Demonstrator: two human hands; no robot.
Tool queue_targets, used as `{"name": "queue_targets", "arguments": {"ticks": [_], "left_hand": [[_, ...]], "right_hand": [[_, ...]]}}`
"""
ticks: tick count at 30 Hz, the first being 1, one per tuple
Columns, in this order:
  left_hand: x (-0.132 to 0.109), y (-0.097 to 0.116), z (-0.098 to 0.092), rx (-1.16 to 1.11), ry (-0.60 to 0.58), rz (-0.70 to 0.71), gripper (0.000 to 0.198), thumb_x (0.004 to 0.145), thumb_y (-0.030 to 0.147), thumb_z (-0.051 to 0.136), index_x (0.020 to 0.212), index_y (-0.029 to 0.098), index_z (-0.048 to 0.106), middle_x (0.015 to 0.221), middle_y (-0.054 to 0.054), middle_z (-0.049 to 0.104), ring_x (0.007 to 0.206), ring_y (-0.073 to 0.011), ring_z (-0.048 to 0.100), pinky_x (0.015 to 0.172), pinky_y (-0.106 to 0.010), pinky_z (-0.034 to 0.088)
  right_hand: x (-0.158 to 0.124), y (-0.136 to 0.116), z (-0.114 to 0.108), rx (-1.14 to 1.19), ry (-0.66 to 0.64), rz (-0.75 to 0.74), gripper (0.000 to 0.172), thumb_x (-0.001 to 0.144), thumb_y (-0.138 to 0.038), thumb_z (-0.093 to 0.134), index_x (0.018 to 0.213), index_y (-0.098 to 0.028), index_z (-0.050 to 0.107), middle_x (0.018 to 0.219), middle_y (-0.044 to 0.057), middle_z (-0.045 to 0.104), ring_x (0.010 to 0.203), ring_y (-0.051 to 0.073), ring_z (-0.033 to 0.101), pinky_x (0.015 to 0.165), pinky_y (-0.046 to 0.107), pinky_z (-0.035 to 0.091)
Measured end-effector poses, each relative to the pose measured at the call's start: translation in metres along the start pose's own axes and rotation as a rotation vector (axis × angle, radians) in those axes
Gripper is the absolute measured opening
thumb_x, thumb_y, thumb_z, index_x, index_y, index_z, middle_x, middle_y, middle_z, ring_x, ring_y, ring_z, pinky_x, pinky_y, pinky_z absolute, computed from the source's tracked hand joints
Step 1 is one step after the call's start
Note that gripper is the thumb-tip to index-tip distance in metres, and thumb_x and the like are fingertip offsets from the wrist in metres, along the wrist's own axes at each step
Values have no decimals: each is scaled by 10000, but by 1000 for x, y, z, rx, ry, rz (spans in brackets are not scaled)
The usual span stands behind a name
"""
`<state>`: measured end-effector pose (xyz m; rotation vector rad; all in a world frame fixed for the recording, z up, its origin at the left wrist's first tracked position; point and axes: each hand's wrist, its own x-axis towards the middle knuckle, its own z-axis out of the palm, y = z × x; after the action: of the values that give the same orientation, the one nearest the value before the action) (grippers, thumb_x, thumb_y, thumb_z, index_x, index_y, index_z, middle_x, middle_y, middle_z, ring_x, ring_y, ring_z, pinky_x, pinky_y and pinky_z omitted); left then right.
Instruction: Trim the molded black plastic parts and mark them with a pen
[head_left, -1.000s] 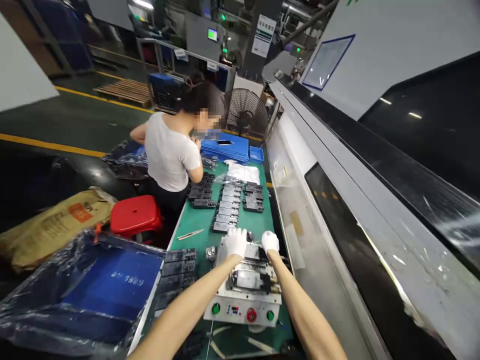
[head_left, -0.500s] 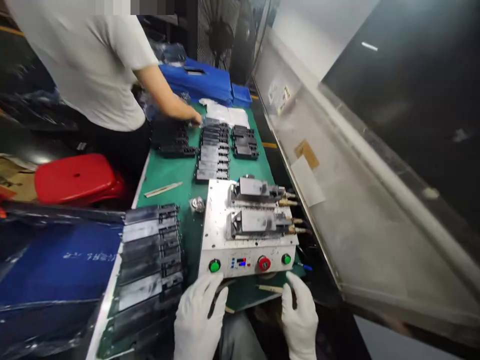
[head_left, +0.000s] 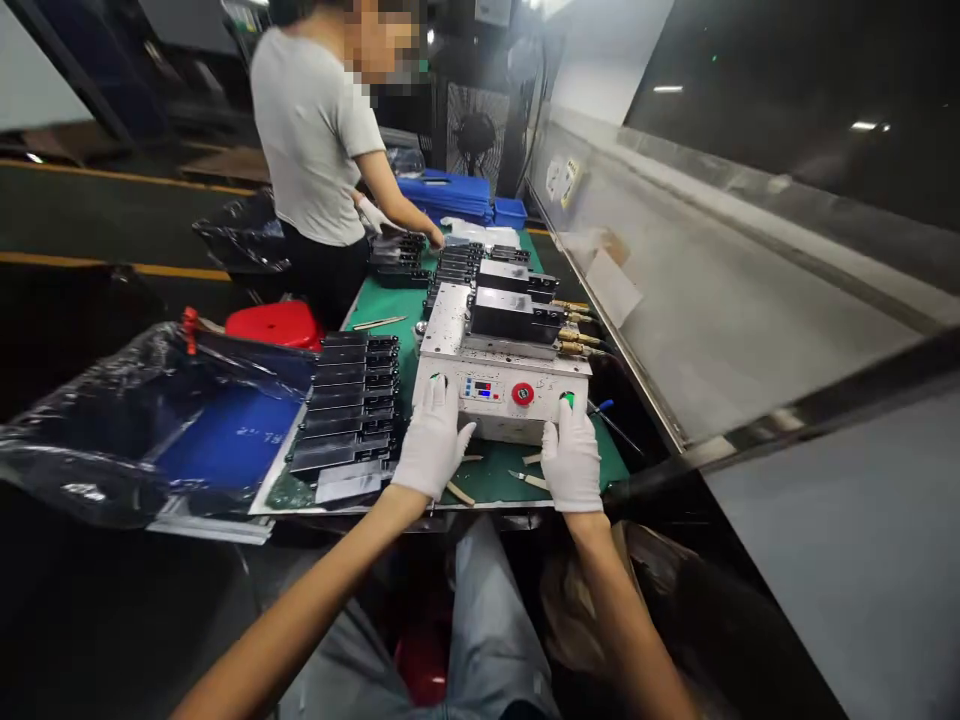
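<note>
A white control box (head_left: 495, 425) stands on the green-topped table in front of me. My gloved left hand (head_left: 433, 440) lies open with its fingertips on the green button (head_left: 438, 378) at the box's left. My gloved right hand (head_left: 574, 462) is open too, its fingers at the right green button (head_left: 568, 399). Between them are a small display (head_left: 482, 389) and a red knob (head_left: 523, 394). On top of the box, two black rectangular parts (head_left: 510, 315) sit in fixtures, with brass fittings (head_left: 574, 340) at their right ends.
A row of black parts (head_left: 346, 405) lies at left, and more lie beyond the box. Near the front edge rest a small knife (head_left: 529, 479) and tan strips (head_left: 460, 493). A co-worker (head_left: 319, 130) stands at the far left by a red stool (head_left: 274, 325). A panel (head_left: 645, 270) borders the right.
Both my hands have moved forward from in front of the box onto its two green buttons. The camera view has tilted up and back, showing my forearms and more of the co-worker.
</note>
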<state>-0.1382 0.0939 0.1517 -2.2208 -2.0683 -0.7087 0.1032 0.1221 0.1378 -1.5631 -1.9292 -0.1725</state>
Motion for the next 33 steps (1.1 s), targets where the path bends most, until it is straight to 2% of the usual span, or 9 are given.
{"name": "queue_targets", "arguments": {"ticks": [5,12,15,18,19,21,25,29,33], "left_hand": [[1,-2,-4,7,-2,58,657,942,291,543,1503,-18,399,1612,-338,371,1554,-433,271,1265,-592,324],[-4,-4,-13,-5,-48,99,742,928,325,560,1541,-6,305,1683,-304,236,1591,-410,153,1271,-572,286],[-34,4,-26,-27,-80,-22,603,999,409,401,1525,116,391,1671,-191,365,1549,-286,355,1221,-432,394],[-84,7,-15,-22,-220,-317,524,1019,396,270,1115,153,725,1168,-201,778,1095,-306,745,943,-451,570],[-100,6,-6,-27,-296,-403,544,1002,444,307,957,146,760,992,-215,805,972,-340,771,855,-471,583],[-122,2,16,-56,-425,-512,560,968,517,362,843,157,771,917,-222,808,918,-374,773,792,-482,575],[-134,0,47,-155,-528,-546,486,986,459,357,1026,183,755,1102,-162,805,1022,-265,752,888,-414,542],[-137,9,49,-248,-514,-551,476,995,414,318,942,183,731,1017,-127,811,934,-217,747,853,-373,524],[-177,21,39,-377,-548,-606,504,991,379,253,786,206,680,749,-80,794,617,-165,710,643,-293,502]], "right_hand": [[9,1,-5,-23,-24,-43,511,1019,-249,397,1492,-96,514,1525,211,533,1395,317,494,1129,480,437],[10,-11,-19,-64,-70,-25,571,998,-281,469,1496,-2,456,1535,305,473,1446,390,389,1080,523,410],[-19,-33,-14,-9,-114,-55,535,973,-294,543,1448,-48,535,1403,263,595,1322,373,498,1071,514,418],[-67,-67,11,94,-292,-184,333,986,-285,551,1259,-153,688,1119,130,727,1049,289,635,935,394,507],[-82,-78,22,86,-320,-190,279,985,-288,564,1188,-170,715,1065,104,731,1001,280,644,891,373,518],[-105,-96,41,58,-362,-182,197,974,-280,592,1041,-172,742,984,84,724,929,271,648,811,351,522],[-120,-98,60,19,-412,-135,188,977,-179,568,914,-145,741,951,101,711,909,250,644,797,335,505],[-108,-74,64,-20,-435,-32,221,995,-173,536,947,-102,740,970,163,705,923,264,650,821,362,509],[-103,-66,56,5,-400,52,209,972,-182,552,1040,-136,745,1057,165,717,1015,295,667,894,409,519]]}}
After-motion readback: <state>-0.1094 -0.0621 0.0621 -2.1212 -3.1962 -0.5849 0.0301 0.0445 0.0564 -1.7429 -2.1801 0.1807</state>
